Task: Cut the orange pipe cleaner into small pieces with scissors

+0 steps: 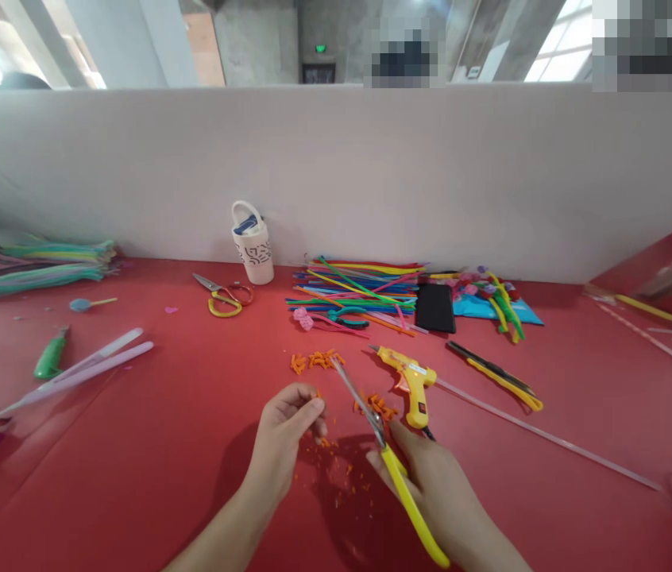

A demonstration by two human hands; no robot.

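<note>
My left hand (288, 433) hovers low over the red table (151, 445), fingertips pinched on a tiny orange piece that I can barely make out. My right hand (437, 492) grips yellow-handled scissors (380, 449), whose blades point up and left, just right of my left fingertips. Short orange pipe-cleaner bits (315, 361) lie in a small heap beyond my left hand. More orange bits (380, 407) and fine orange crumbs (336, 469) lie between and below my hands.
A yellow glue gun (411, 381) lies just beyond my right hand. Farther back are a pile of coloured pipe cleaners (353, 290), a black phone (434, 307), a second pair of scissors (222, 298), a white cup (252, 242) and yellow-black pliers (494, 373). Clear glue sticks (91, 361) and a green tool (50, 357) lie left.
</note>
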